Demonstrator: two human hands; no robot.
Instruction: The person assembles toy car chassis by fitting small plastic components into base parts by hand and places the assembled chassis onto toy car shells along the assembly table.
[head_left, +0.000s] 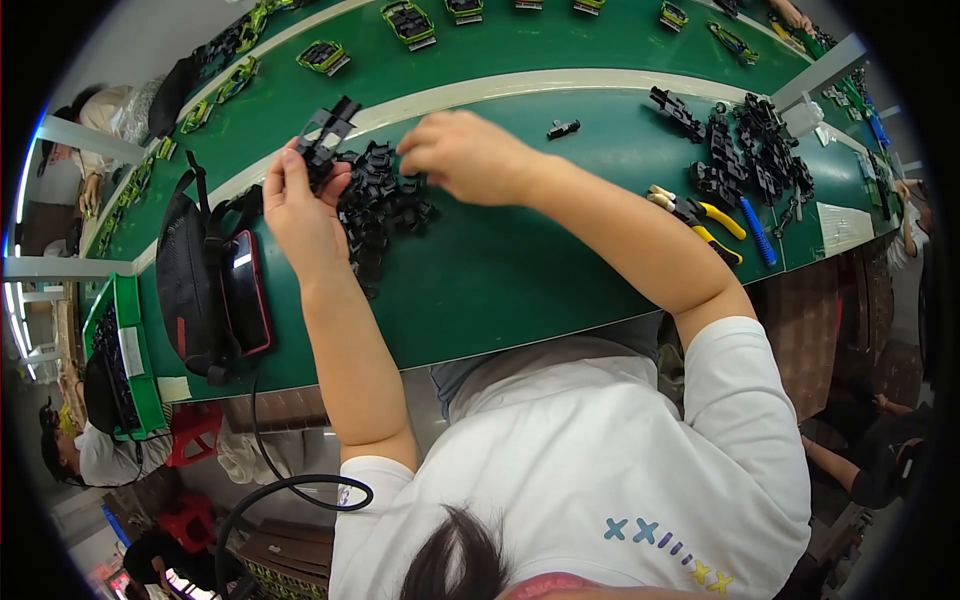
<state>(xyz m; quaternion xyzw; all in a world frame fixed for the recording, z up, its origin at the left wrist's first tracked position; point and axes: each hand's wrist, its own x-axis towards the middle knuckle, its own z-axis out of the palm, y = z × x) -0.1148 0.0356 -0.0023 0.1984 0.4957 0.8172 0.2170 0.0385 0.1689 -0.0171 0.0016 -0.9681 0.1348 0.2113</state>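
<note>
My left hand (305, 205) is closed around a black plastic toy chassis part (326, 140), held up above the green table. Just right of it, my right hand (462, 158) hovers over the edge of a pile of small black plastic pieces (375, 215). Its fingers curl downward, and their tips are blurred, so whether they pinch anything cannot be made out. One small black part (563, 129) lies alone on the table to the right of this hand.
A black bag (195, 275) and a red-edged phone (247, 290) lie at left, beside a green crate (130, 350). At right are more black chassis parts (740, 150), yellow-handled pliers (720, 235) and a blue-handled screwdriver (757, 232). Green toy car bodies (408, 24) line the far belt.
</note>
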